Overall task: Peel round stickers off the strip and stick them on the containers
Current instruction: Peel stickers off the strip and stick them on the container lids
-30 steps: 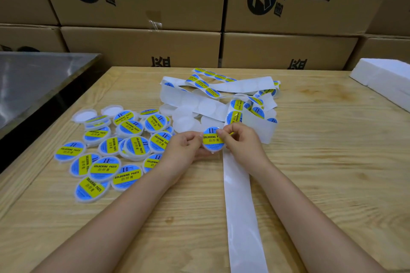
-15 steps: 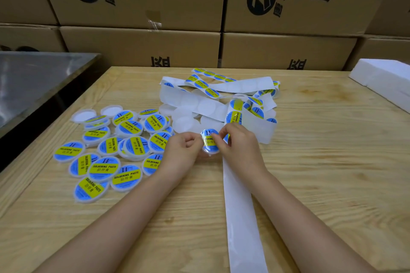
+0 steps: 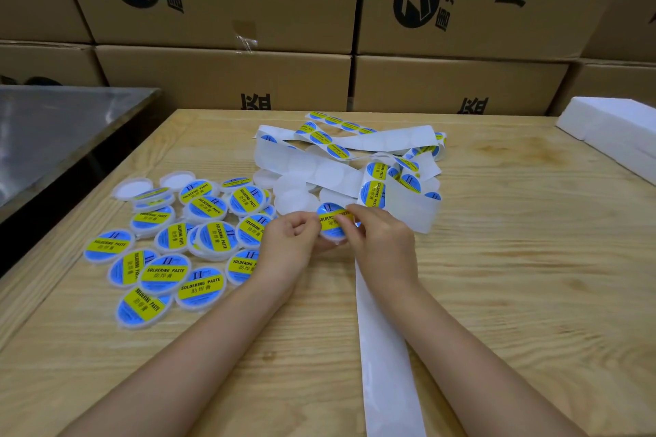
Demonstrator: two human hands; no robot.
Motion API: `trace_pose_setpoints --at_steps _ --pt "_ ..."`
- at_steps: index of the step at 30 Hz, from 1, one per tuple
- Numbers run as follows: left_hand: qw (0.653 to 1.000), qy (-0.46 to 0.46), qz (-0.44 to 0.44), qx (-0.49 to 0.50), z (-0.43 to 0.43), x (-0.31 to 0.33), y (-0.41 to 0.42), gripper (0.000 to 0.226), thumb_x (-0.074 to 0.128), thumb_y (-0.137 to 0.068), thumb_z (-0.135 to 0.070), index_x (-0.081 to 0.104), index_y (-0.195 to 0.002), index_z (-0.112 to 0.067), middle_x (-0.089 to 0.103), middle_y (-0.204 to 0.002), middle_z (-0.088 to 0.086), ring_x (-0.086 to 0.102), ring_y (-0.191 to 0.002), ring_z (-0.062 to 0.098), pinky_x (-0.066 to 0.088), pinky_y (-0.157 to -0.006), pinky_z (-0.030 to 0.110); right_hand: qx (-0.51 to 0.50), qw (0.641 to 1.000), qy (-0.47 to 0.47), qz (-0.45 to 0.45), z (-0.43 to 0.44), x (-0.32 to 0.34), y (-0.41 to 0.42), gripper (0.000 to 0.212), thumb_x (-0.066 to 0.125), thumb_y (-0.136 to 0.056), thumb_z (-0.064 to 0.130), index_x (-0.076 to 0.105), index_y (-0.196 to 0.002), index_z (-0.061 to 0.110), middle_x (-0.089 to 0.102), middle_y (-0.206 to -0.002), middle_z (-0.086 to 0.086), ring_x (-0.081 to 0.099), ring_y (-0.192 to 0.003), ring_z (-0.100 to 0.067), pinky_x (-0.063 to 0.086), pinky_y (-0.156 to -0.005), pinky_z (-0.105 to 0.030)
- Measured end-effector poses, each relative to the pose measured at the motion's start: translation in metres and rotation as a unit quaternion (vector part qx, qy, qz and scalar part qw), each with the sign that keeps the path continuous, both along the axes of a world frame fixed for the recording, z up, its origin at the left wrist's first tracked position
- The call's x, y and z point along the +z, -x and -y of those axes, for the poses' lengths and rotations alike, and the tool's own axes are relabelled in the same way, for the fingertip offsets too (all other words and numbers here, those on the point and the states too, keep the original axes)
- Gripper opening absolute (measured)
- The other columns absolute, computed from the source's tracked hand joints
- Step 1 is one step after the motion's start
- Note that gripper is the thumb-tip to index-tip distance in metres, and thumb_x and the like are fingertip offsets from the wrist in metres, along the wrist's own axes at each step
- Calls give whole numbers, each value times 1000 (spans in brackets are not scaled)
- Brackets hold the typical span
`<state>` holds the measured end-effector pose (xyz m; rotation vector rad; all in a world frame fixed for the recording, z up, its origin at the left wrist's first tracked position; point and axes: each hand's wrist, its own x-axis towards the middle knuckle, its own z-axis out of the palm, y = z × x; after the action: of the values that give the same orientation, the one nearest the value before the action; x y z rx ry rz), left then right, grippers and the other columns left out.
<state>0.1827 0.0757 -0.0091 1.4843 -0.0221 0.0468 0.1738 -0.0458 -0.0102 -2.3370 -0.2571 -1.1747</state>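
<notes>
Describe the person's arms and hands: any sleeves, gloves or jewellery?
The left hand and right hand are bare, with no gloves, rings, watch or bracelet visible. The forearms are uncovered all the way to the picture's bottom edge, so no sleeve shows.

A pale wooden table [image 3: 514,277] carries a loose heap of labelled containers [image 3: 198,227] on its left side, some overlapping, with two blank ones [image 3: 133,188] at the heap's far edge. At the far middle lies the tangled strip [image 3: 355,149], more blank containers partly under it, and its bare backing [image 3: 383,348] runs to the near edge. A white foam block [image 3: 610,131] sits at the far right.
</notes>
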Motion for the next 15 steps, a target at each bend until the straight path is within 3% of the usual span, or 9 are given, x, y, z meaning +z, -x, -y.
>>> trace_pose_setpoints --at_steps 2,3,5,8,10,12,15 --pt "1000 7 -2 -2 0 -1 -1 29 45 -89 1 63 -68 -9 71 -64 12 71 -68 22 56 -67 25 9 997 -50 -53 0 1 -1 35 73 -79 18 67 -110 2 68 -71 -11 63 -61 -25 49 -57 -30" --pt "1000 12 -5 -7 0 -2 -2 29 45 -90 0 64 -70 -9 71 -67 14 71 -71 23 56 -71 28 19 990 -87 -107 1 1 -1 50 71 -82 19 56 -127 5 68 -75 -9 63 -66 -24 48 -64 -31" --pt "999 28 -14 -21 0 -2 -2 27 44 -92 -3 65 -75 -7 72 -71 15 72 -72 24 57 -73 30 48 967 -169 -182 2 0 -2 60 68 -85 20 43 -139 11 68 -80 -5 63 -72 -19 48 -74 -32" --pt "996 64 -24 -55 0 0 -1 24 43 -95 -3 65 -87 3 72 -77 18 72 -73 25 55 -65 25 67 947 -248 -194 1 -2 -3 24 62 -89 18 67 -110 10 68 -74 3 65 -72 -13 52 -74 -33" --pt "994 76 -19 -81 1 2 1 23 43 -96 -3 64 -92 6 72 -81 19 72 -75 26 55 -66 24 70 934 -299 -184 1 -3 -4 10 61 -90 18 68 -86 14 66 -68 9 62 -65 -2 49 -65 -19" --pt "992 74 -10 -105 2 3 4 22 42 -97 -4 64 -94 3 72 -85 17 72 -76 23 55 -68 23 61 922 -342 -172 2 -3 -5 19 62 -90 20 60 -71 16 62 -61 13 58 -57 5 40 -55 -8" --pt "991 58 0 -124 4 3 8 23 42 -97 -6 61 -102 6 70 -92 20 71 -79 21 56 -73 24 41 912 -372 -168 4 -1 -6 27 67 -86 29 53 -66 17 59 -58 11 55 -54 5 39 -52 -8"
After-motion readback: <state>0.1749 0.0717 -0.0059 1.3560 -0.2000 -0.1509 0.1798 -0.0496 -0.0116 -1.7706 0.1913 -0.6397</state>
